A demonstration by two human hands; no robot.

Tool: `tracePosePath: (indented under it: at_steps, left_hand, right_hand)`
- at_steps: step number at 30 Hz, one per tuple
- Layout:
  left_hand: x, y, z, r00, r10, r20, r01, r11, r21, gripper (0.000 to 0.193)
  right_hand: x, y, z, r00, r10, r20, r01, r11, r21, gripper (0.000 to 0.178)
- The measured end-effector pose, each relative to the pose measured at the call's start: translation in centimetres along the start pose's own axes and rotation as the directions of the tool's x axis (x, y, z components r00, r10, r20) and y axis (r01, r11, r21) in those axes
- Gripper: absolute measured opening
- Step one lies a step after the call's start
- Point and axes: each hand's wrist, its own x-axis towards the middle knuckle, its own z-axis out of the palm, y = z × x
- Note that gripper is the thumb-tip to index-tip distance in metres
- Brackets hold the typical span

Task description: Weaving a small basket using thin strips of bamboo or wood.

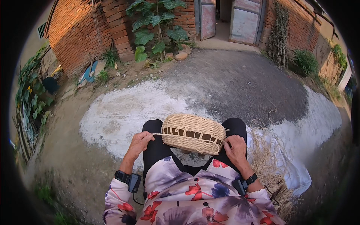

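A woven basket (191, 123) of pale straw-coloured cord rests on its side across my knees. Along its middle runs a gap where upright ribs cross a dark brown surface. From the basket's left end a cord strand (158, 134) stretches out to my left hand (141, 141), whose closed fingers pinch it beside my left knee. My right hand (235, 148) is at the basket's right end, its fingers curled against the rim. The fingertips there are partly hidden, and a short cord end sticks out just above them.
Loose tangled cord (268, 161) lies on a white sack (294, 168) by my right leg. Ahead is a dark grey ground patch (247, 82) bordered by whitish ground. Beyond stand brick walls (82, 33), a half-open metal door (247, 20) and a leafy plant (157, 28).
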Motion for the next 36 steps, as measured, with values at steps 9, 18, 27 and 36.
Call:
tracePosePath:
  at_steps: [9,18,27,36]
  left_hand:
    - [-0.8,-2.7,-5.7,0.915,-0.045,-0.4,0.138,0.969,0.207,0.014]
    - [-1.3,-4.7,-1.5,0.875,-0.177,-0.451,0.332,0.897,0.292,0.056]
    - [2.4,-12.3,-2.7,0.788,-0.545,-0.286,0.326,0.764,-0.556,0.065]
    - [2.1,-12.5,-8.3,0.893,-0.367,-0.261,-0.155,0.293,-0.944,0.03]
  right_hand:
    - [1.2,-2.9,-2.5,0.975,0.171,0.139,-0.215,0.875,0.434,0.01]
    - [2.3,-6.0,-1.1,0.994,-0.109,-0.008,0.104,0.92,0.378,0.013]
    - [1.6,-6.3,-1.6,0.956,-0.111,0.27,-0.05,0.85,0.525,0.011]
    - [1.9,-7.2,-0.1,0.931,-0.149,0.334,-0.077,0.813,0.576,0.01]
